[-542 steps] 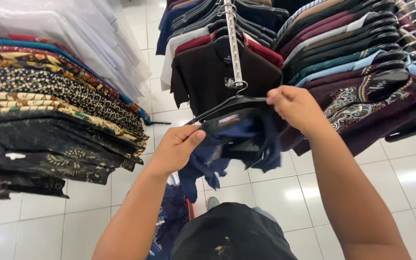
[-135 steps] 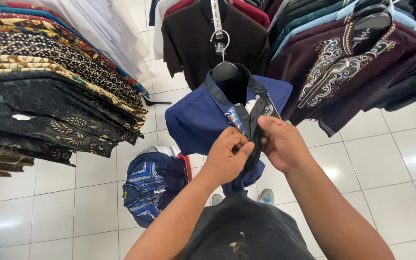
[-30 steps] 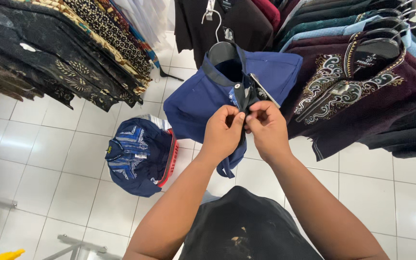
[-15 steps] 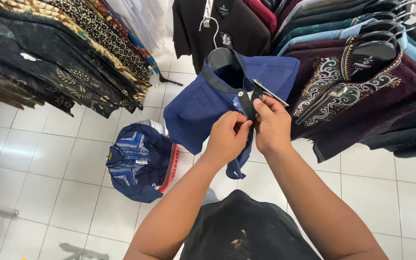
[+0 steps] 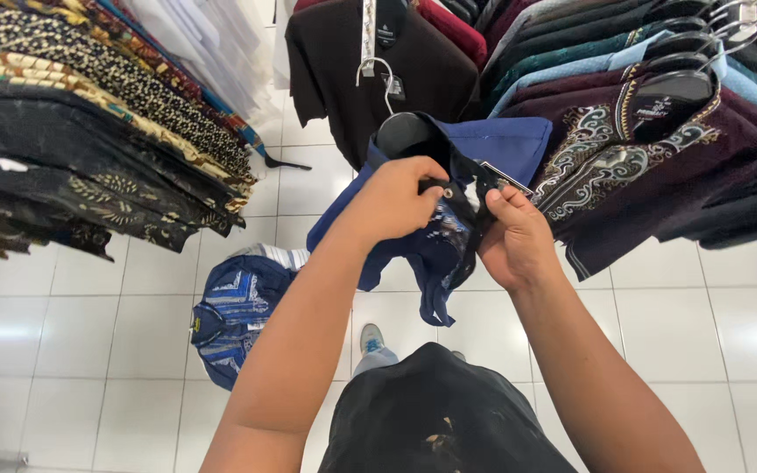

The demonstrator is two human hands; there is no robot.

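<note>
1. White tiled floor (image 5: 720, 342), clothing racks all round; I'm looking down at both hands.
2. Blue shirt (image 5: 492, 149) hangs on a black hanger (image 5: 400, 131) right in front of me, at the placket.
3. Left hand (image 5: 396, 197): fingers pinched on the dark placket edge by a snap.
4. Right hand (image 5: 514, 236): fingers clamped on the opposite placket edge.
5. Handling, I'd judge: light, soft, floppy cloth; grip best near the snaps, where the placket is stiffer.
6. Maroon embroidered shirt (image 5: 641, 166) just beside; patterned blue garment (image 5: 238, 311) on the floor below.
</note>
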